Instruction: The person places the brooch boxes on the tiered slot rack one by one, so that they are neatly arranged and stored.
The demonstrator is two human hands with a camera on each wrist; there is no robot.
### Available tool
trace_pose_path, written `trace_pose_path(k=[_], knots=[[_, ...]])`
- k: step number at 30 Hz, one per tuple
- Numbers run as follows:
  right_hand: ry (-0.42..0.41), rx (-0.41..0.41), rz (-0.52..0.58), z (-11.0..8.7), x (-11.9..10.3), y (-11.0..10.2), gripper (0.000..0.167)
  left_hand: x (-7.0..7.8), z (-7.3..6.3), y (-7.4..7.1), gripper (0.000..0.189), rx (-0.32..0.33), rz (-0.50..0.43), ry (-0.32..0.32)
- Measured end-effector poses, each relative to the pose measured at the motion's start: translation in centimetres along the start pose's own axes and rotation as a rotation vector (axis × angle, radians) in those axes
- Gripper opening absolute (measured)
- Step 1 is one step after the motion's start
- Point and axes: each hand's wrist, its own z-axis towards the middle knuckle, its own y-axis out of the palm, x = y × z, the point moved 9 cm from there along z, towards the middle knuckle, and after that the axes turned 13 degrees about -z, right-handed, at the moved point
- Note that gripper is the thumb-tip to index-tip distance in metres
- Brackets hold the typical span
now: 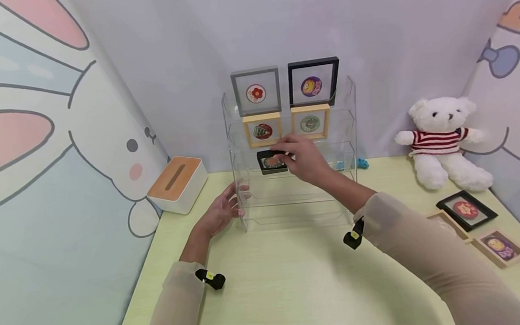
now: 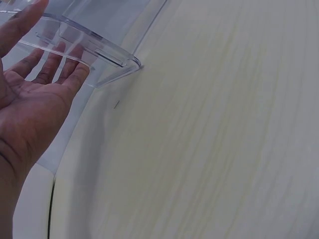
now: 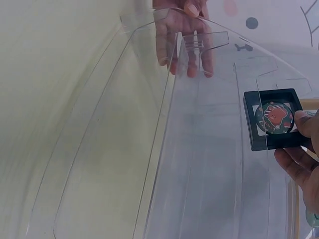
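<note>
A clear acrylic tiered display rack (image 1: 296, 203) stands against the back wall. My right hand (image 1: 307, 160) pinches a small black picture frame (image 1: 271, 162) by its right side, at the left part of the middle tier. In the right wrist view a round badge (image 3: 274, 118) with a red figure shows inside that frame, thumb and fingers at its edge. My left hand (image 1: 221, 213) is at the rack's left side, palm toward it. Its fingers (image 2: 52, 67) are extended and spread along the clear side panel, showing through it in the right wrist view.
Grey (image 1: 255, 92) and black (image 1: 314, 83) frames stand on the top tier, wooden frames (image 1: 263, 130) below them. A tissue box (image 1: 177, 186) stands left. Right are a white teddy bear (image 1: 444, 142) and loose frames, one black (image 1: 466, 210), one wooden (image 1: 499, 248).
</note>
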Motion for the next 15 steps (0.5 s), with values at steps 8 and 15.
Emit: trace_pose_path(k=[8, 15], knots=[[-0.026, -0.009, 0.000, 0.1, -0.6, 1.3, 0.025, -0.2, 0.0, -0.2, 0.103, -0.012, 0.011, 0.007], [-0.060, 0.026, -0.024, -0.1, -0.9, 1.4, 0.024, 0.0, 0.0, 0.0, 0.102, -0.011, 0.011, 0.002]])
